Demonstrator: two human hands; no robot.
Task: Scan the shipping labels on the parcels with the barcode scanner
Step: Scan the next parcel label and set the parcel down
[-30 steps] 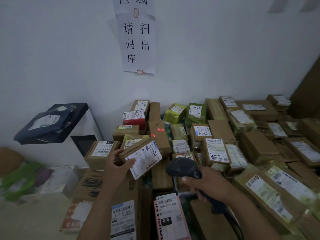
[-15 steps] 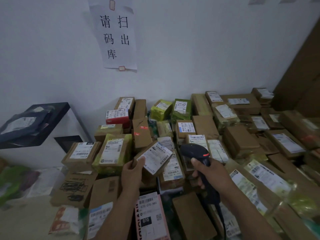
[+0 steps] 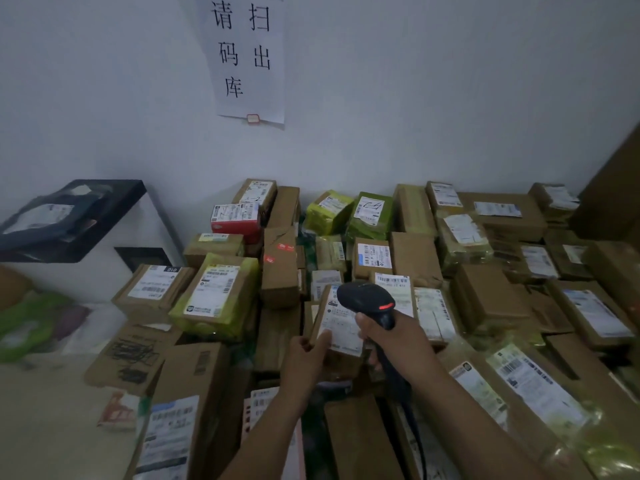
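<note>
A black barcode scanner (image 3: 367, 301) with a red button is gripped by my right hand (image 3: 398, 344); its head points forward over the pile. My left hand (image 3: 306, 358) holds a small brown parcel (image 3: 341, 327) by its lower left edge, thumb on its white shipping label. The parcel sits tilted right in front of the scanner, partly hidden by it. Around them lies a heap of labelled cardboard parcels, among them a yellow-green wrapped one (image 3: 216, 296) to the left.
A white wall with a paper sign (image 3: 247, 57) rises behind the heap. A white and black machine (image 3: 86, 237) stands at the left with a dark bag on top. Bigger boxes (image 3: 180, 393) lie near me. More parcels fill the right side (image 3: 540, 382).
The parcel in my left hand has come down and to the right, closer to the scanner. The scanner has moved up and over the parcel's label. My view has shifted left.
</note>
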